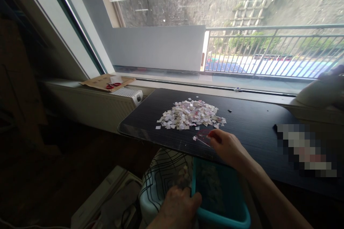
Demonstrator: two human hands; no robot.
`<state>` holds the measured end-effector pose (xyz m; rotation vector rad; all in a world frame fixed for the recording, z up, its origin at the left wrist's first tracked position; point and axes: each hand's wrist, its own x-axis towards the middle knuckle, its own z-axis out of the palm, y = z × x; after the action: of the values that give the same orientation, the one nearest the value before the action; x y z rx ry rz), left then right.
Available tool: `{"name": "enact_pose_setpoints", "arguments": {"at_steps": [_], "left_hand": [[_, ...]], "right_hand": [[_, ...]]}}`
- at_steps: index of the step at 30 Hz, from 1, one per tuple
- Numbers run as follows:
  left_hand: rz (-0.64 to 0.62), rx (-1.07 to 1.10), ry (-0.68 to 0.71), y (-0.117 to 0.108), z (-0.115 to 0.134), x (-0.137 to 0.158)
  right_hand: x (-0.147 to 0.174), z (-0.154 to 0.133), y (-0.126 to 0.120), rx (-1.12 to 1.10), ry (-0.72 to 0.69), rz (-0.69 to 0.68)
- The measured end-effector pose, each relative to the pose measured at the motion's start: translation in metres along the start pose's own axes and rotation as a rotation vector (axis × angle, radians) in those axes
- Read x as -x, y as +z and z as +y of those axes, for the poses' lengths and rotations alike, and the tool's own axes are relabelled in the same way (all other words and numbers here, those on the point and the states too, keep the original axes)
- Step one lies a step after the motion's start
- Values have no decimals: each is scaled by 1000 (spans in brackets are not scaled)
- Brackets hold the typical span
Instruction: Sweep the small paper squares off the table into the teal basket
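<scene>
My right hand [225, 145] reaches over the dark tabletop, its thumb and fingers pinched on a small clear plastic bag [202, 138] with a reddish tint. One small pale piece [194, 138] lies at the bag's left end. Just behind it is a heap of small whitish square pieces [188, 114], some with pink marks. Below the table edge, my left hand [180, 202] is closed on the left rim of a teal plastic basket [223, 218], thumb at the rim. Similar pale pieces lie dimly inside the basket. More pieces [183, 175] show blurred beyond my left hand, on a patterned cloth.
The dark table [255, 125] stands against the window sill. Red-handled scissors [113, 86] rest on brown paper [94, 81] above a radiator [107, 102]. A pixelated object [306, 152] lies at the table's right. The patterned cloth [158, 168] covers something below the table edge.
</scene>
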<state>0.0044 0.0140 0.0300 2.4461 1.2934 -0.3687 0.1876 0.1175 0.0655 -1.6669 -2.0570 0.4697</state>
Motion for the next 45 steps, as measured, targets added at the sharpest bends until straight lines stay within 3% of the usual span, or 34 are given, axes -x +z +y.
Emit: {"name": "enact_pose_setpoints", "arguments": {"at_steps": [6,11,18,26,35,45], "left_hand": [[22,12,-4,5,-1,-1],[19,21,-15,5,-2,-2],[32,34,8,5,-4,-1],[40,42,0,9,-5,-1],[48,22,13,7,-3,0],[10,33,-15,7,-5,-2]], "right_hand": [[-4,1,-1,0,54,-7],[-6,-4,-3,-25,21,-41],[-5,7,-18,43,137,-16],[-6,3,-12,-49,112,-54],[-5,11,-12,-142,193,-102],[-19,-7,-4,-203,118,-103]]}}
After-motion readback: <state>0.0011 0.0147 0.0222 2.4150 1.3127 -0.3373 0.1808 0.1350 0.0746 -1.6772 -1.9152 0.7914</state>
